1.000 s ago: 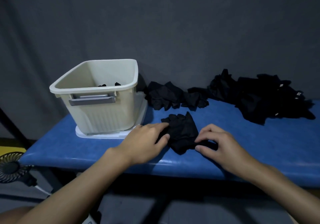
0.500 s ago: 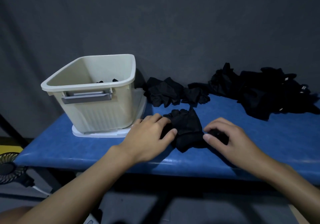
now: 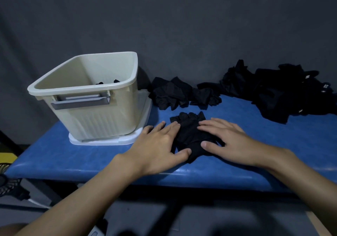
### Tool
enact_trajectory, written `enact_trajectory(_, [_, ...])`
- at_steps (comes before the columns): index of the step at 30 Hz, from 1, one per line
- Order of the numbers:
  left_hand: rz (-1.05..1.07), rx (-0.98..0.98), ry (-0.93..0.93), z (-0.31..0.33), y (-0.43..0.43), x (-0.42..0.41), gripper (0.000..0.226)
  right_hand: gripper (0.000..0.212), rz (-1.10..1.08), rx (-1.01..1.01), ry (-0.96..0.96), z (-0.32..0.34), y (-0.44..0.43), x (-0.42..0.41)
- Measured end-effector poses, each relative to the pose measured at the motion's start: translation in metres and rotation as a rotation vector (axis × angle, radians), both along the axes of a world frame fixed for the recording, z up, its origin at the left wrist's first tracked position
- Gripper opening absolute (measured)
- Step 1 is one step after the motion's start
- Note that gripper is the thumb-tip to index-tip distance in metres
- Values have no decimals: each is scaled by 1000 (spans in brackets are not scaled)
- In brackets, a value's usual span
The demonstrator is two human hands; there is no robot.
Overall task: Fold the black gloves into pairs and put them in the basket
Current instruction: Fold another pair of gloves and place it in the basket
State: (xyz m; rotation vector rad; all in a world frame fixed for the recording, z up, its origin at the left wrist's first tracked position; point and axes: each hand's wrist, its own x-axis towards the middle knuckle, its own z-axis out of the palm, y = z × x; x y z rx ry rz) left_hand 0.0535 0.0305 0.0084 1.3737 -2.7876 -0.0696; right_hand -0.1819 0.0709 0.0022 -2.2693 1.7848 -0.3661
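A: Our left hand [image 3: 160, 144] and right hand [image 3: 230, 141] press flat, straight-fingered, gripping nothing, on the gloves [image 3: 189, 125] near the bench's [image 3: 273, 144] front edge

B: Lifted carelessly, our pair may slide apart before the basket [image 3: 82, 88]

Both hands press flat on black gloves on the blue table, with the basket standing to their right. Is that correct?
No: the head view shows the basket to the left of the gloves, not the right. The left hand and right hand do press flat on them on the blue table.
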Motion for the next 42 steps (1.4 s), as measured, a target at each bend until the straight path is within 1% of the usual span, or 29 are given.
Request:
enact_trajectory(4, [9,16,-61,2,-1,0,91,68,-7,-41,41,-2,9,-3])
enact_trajectory(6, [1,6,-47,5,-2,-1,91,72,-4,-45,8,-1,8,-3])
enact_trajectory(8, [-15,-48,-1,7,-2,-3,94,77,10,-41,-20,0,4,-4])
enact_trajectory(10, [-36,-74,43,7,-1,-5,97,74,21,0,-7,1,2,-4])
enact_trajectory(13, [-43,-17,35,4,-2,-6,100,69,15,51,30,1,0,-6])
enact_trajectory(17, [-42,24,-12,6,-9,-2,101,75,16,50,-9,3,-2,-8])
enact_trajectory(20, [-49,-2,10,15,-11,-4,96,76,22,28,-83,7,-3,-8])
enact_trajectory(22, [-38,-17,54,23,-14,-8,90,77,14,-2,-182,9,-6,-9])
enact_trajectory(25, [-17,-40,156,36,-24,-16,72,73,-35,-80,-347,9,-18,-11])
enact_trajectory(28, [13,-70,215,41,-43,-24,56,65,-102,-109,-428,8,-33,-12])
enact_trajectory(30, [47,-68,229,40,-57,-30,52,52,-133,-121,-416,7,-44,-12])
enact_trajectory(32, [81,-68,213,36,-69,-36,53,44,-165,-134,-387,6,-55,-11])
enact_trajectory(35, [118,-60,151,29,-85,-44,54,45,-196,-134,-387,5,-69,-8])
enact_trajectory(38, [150,-26,95,24,-97,-49,52,46,-207,-142,-305,1,-75,-6])
enact_trajectory(42, [165,-27,105,21,-107,-50,47,46,-199,-158,-285,-3,-79,-10])
